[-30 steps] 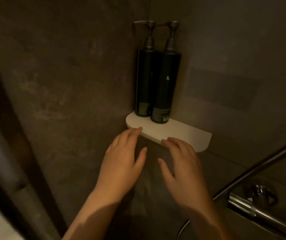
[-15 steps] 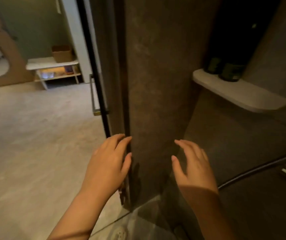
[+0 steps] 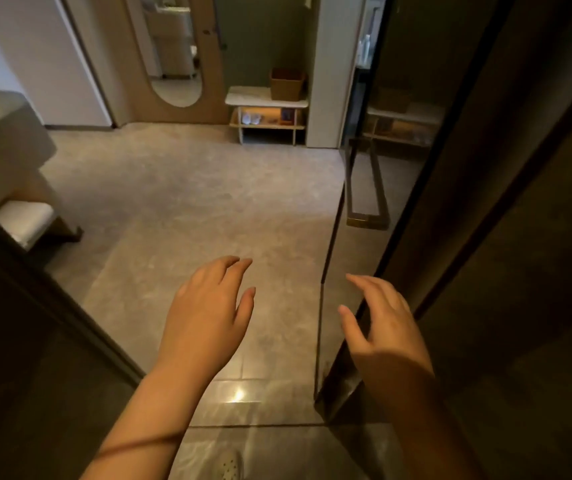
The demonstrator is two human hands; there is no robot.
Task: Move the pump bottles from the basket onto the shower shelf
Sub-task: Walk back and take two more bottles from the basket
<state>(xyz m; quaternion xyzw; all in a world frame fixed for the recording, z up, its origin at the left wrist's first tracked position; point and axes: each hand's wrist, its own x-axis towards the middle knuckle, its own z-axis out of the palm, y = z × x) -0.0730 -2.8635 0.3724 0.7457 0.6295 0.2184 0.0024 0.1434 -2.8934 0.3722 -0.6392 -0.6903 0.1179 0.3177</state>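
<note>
A brown woven basket (image 3: 286, 84) stands on a low white-topped table (image 3: 253, 97) across the room, against the far wall. What it holds cannot be seen from here. My left hand (image 3: 208, 313) hovers low in the middle of the view, fingers apart, holding nothing. To its right my right hand (image 3: 381, 327) is also spread and holds nothing, just in front of the glass shower door's edge (image 3: 326, 271). The shower shelf and the pump bottles are out of view.
Grey tiled floor (image 3: 187, 202) stretches from my hands to the table. A glass door with a brass handle (image 3: 364, 188) stands at the right, dark shower walls beyond it. A white counter (image 3: 0, 126) and stool (image 3: 25, 220) are at the left. A mirror (image 3: 173, 46) leans on the far wall.
My view has swung left from the shower corner, with two dark pump bottles on the shelf, out to the room. Both hands stayed spread and without a load.
</note>
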